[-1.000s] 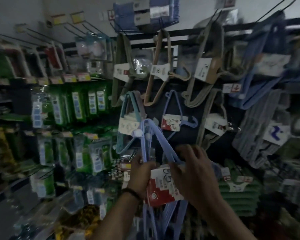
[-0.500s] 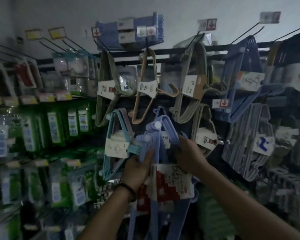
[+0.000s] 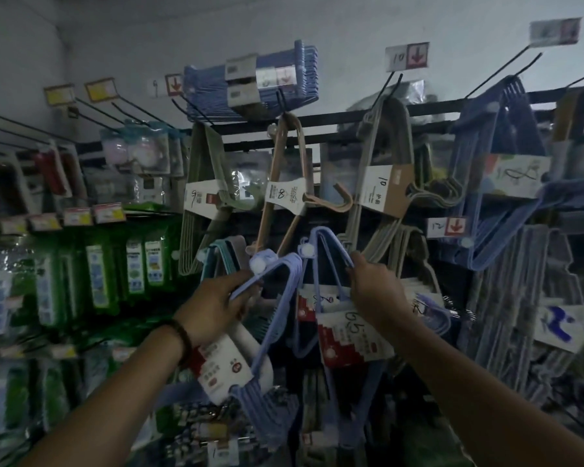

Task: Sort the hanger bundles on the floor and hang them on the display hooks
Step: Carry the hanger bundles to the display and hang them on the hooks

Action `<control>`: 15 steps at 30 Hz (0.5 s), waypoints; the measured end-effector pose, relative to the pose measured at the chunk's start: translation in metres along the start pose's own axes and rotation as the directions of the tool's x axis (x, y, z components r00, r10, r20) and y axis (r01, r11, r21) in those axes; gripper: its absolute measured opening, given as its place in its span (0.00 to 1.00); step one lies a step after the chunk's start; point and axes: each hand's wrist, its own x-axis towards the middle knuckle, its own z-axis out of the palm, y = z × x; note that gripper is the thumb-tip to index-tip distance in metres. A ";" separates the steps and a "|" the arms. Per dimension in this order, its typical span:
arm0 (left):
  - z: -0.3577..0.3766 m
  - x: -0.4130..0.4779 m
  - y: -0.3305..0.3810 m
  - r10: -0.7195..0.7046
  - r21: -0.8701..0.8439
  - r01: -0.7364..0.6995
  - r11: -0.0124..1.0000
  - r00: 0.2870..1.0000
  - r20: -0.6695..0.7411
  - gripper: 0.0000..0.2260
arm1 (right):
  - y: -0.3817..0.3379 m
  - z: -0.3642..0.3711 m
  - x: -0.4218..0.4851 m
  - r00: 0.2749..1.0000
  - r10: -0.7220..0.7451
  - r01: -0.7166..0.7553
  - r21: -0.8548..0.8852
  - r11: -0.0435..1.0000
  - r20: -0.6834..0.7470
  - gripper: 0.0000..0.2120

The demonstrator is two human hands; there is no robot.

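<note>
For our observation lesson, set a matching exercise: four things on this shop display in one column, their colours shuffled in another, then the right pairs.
Things:
1 bundle tagged 8
2 bundle tagged 10
3 hanger bundle gripped by the left hand
4 packets on the left shelves

Colours:
a green
b lilac
c grey
d peach

Pairs: 1-d; 2-c; 3-b; 4-a

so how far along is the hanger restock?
Done: peach bundle and grey bundle hang from the rail. In hand: left hand grips the left lavender bundle, right hand the right lavender bundle, neither clearly hooked. Left: hang both; floor out of view, remainder unknown.
</note>
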 end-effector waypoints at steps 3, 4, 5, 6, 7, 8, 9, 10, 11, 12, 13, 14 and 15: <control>0.006 0.011 0.001 0.045 -0.003 -0.045 0.999 0.999 0.019 0.10 | -0.006 0.009 0.014 1.000 0.029 -0.029 0.018 0.999 0.002 0.10; 0.009 0.015 0.003 0.058 -0.017 -0.058 0.998 0.998 0.024 0.10 | -0.008 0.014 0.016 0.999 0.032 -0.032 0.012 0.999 -0.004 0.11; 0.013 0.019 0.007 0.067 -0.039 -0.066 0.997 0.998 0.022 0.10 | -0.011 0.019 0.018 0.999 0.035 -0.035 0.007 0.999 -0.007 0.12; 0.018 0.023 0.011 0.068 -0.067 -0.067 0.996 0.998 0.015 0.09 | -0.011 0.024 0.018 0.999 0.034 -0.034 0.011 0.999 -0.017 0.12; 0.024 0.026 0.015 0.068 -0.092 -0.067 0.994 0.998 0.006 0.09 | -0.012 0.029 0.017 0.999 0.029 -0.028 0.026 0.999 -0.035 0.13; 0.030 0.029 0.016 0.069 -0.112 -0.069 0.991 0.998 -0.005 0.09 | -0.010 0.037 0.016 0.999 0.016 -0.014 0.041 0.999 -0.052 0.14; 0.036 0.031 0.017 0.075 -0.118 -0.076 0.990 0.997 -0.013 0.10 | -0.009 0.044 0.014 0.998 0.005 -0.002 0.055 0.998 -0.059 0.15; 0.041 0.033 0.016 0.080 -0.112 -0.082 0.990 0.997 -0.019 0.11 | -0.007 0.052 0.012 0.998 0.001 0.003 0.068 0.998 -0.061 0.16; 0.046 0.035 0.014 0.085 -0.097 -0.087 0.992 0.996 -0.027 0.11 | -0.004 0.059 0.011 0.999 0.006 -0.001 0.083 0.997 -0.054 0.17; 0.052 0.037 0.009 0.085 -0.072 -0.087 0.994 0.996 -0.031 0.10 | -0.001 0.066 0.012 0.999 0.024 -0.019 0.097 0.995 -0.046 0.19; 0.057 0.038 0.007 0.084 -0.045 -0.085 0.995 0.996 -0.027 0.11 | 0.001 0.069 0.012 0.998 0.055 -0.052 0.105 0.993 -0.029 0.21; 0.063 0.040 0.004 0.072 -0.024 -0.073 0.997 0.997 -0.021 0.11 | 0.004 0.074 0.015 0.997 0.078 -0.076 0.105 0.992 -0.022 0.22; 0.069 0.042 0.003 0.058 -0.010 -0.059 0.998 0.998 -0.021 0.10 | 0.007 0.077 0.019 0.996 0.087 -0.085 0.102 0.991 -0.014 0.22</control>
